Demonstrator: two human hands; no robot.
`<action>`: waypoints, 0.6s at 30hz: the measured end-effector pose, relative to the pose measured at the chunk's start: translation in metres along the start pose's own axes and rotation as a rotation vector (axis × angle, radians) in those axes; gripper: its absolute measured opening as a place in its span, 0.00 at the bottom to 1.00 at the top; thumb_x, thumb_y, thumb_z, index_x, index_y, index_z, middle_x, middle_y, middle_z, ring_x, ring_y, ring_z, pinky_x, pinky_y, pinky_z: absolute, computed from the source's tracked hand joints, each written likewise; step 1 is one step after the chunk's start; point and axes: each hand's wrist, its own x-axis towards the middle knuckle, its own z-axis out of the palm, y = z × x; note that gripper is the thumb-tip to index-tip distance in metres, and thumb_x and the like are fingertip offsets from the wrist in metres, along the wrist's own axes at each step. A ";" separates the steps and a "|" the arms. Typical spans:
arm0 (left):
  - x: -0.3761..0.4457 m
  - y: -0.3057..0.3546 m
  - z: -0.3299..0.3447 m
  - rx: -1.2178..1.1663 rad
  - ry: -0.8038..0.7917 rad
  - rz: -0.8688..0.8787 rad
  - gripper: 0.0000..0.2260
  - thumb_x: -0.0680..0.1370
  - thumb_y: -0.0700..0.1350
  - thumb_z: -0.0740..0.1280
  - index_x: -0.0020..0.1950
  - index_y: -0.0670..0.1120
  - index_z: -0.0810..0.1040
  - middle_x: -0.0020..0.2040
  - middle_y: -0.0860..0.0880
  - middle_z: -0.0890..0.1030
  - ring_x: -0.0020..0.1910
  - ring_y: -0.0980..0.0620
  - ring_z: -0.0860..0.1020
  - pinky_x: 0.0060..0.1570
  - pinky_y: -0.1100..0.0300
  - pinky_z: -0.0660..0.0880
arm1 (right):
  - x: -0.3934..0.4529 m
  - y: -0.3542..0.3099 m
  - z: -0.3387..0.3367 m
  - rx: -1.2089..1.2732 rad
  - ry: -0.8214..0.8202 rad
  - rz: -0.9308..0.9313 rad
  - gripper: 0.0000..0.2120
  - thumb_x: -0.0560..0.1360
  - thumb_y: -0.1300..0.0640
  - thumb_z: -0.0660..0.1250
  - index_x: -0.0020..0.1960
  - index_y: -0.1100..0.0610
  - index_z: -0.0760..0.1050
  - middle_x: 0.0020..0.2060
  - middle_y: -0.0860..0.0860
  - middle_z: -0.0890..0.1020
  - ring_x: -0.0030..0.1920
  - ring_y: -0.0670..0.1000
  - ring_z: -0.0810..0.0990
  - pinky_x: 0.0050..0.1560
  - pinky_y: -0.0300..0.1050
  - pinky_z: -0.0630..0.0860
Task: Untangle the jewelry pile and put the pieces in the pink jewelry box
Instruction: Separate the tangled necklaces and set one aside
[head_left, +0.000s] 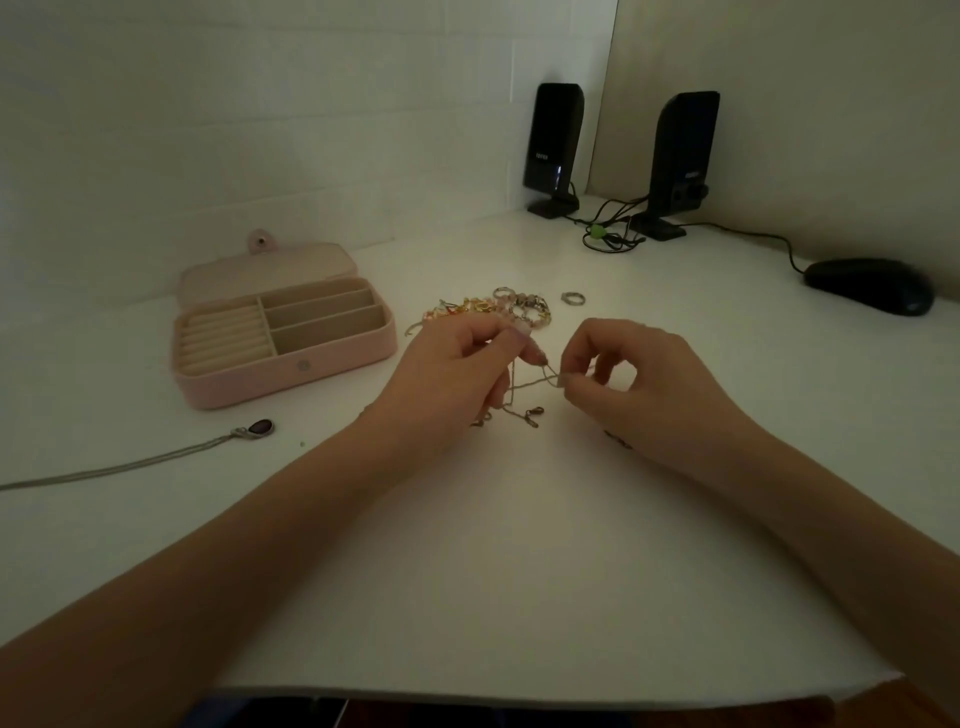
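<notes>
Mid-untangle, frame center: my left hand (457, 374) & right hand (639, 384) each pinching thin chain (530, 384); next, tease knot loose w/ gentle pulls.

1. the thin chain (530, 383) runs between the fingers of the left hand (457, 374) and right hand (639, 384).
2. the jewelry pile (493, 307) lies just behind the fingers.
3. the jewelry box (283, 332) sits left of them.
4. a pendant necklace (254, 429) lies further left, nearer the person.
</notes>
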 end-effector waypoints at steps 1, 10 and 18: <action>0.000 0.000 0.000 0.002 -0.007 -0.005 0.12 0.81 0.44 0.60 0.42 0.44 0.80 0.20 0.54 0.69 0.18 0.60 0.64 0.21 0.70 0.62 | 0.000 0.001 0.001 -0.025 0.009 -0.012 0.03 0.70 0.53 0.66 0.38 0.47 0.73 0.37 0.40 0.77 0.40 0.41 0.75 0.36 0.36 0.68; 0.000 0.001 0.002 0.019 -0.036 -0.052 0.14 0.81 0.45 0.61 0.40 0.44 0.81 0.20 0.55 0.69 0.18 0.61 0.65 0.21 0.71 0.63 | -0.001 0.000 -0.001 -0.017 0.139 -0.184 0.02 0.71 0.48 0.67 0.43 0.46 0.77 0.39 0.37 0.76 0.45 0.41 0.74 0.46 0.32 0.67; 0.000 0.001 0.002 0.044 -0.032 -0.080 0.14 0.80 0.46 0.62 0.36 0.48 0.81 0.20 0.53 0.70 0.19 0.59 0.65 0.23 0.70 0.64 | -0.001 -0.001 0.004 -0.067 0.115 -0.199 0.07 0.70 0.48 0.72 0.41 0.42 0.73 0.39 0.39 0.79 0.44 0.41 0.75 0.46 0.40 0.70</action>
